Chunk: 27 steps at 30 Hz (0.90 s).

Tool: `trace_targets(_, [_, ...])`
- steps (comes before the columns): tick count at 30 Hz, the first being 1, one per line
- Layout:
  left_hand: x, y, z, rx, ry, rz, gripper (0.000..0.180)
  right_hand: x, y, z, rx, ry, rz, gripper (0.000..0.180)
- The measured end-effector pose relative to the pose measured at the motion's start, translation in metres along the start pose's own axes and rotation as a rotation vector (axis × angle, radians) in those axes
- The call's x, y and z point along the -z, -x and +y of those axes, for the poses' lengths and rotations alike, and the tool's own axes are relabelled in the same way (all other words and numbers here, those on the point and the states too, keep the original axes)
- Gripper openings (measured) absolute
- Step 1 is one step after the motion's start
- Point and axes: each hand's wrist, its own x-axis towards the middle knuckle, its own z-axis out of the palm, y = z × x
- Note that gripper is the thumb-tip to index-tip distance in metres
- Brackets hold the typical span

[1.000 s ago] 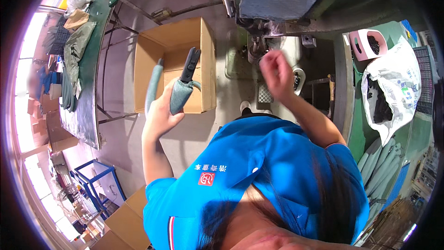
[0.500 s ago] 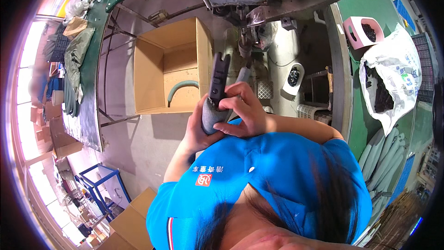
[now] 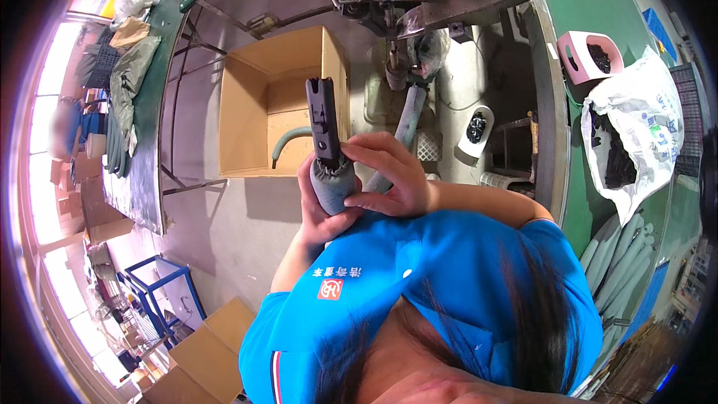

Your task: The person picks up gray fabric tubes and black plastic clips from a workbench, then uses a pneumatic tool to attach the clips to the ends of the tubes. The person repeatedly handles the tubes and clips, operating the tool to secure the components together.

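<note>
My left hand (image 3: 318, 218) is wrapped round a grey fabric-covered tube (image 3: 333, 188) in front of my chest. A long black plastic end piece (image 3: 323, 121), with a forked tip, sticks up out of the cover's gathered edge. My right hand (image 3: 400, 179) grips the same covering from the right, thumb on the grey fabric and forefinger by the base of the black piece. Behind my right fingers another grey tube length (image 3: 410, 116) slants up to the right; whether it joins the held one is hidden.
An open cardboard box (image 3: 243, 116) with a curved grey tube (image 3: 288, 138) inside stands ahead on the left. A machine (image 3: 393, 30) is straight ahead. On the right-hand green table are a pink container (image 3: 568, 67) and a white bag (image 3: 651, 135) of black parts.
The black end piece has swung left and now stands more upright, tilting slightly left. The slanting grey length shows more. My right fingers have shifted along the covering.
</note>
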Motion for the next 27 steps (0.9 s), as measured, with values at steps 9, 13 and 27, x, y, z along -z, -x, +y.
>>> trace_targets(9, [0.005, 0.014, -0.008, 0.162, 0.087, -0.035, 0.09, 0.0, -0.007, 0.007, 0.004, -0.07, -0.12, 0.042])
trace_targets(13, [-0.003, 0.011, -0.006, 0.119, 0.096, -0.007, 0.093, 0.009, -0.016, -0.004, -0.007, 0.034, -0.221, 0.034])
trace_targets(27, [0.043, 0.006, 0.015, 0.256, -0.318, 0.002, 0.066, 0.039, 0.025, 0.021, -0.316, -0.101, 0.07, 0.016])
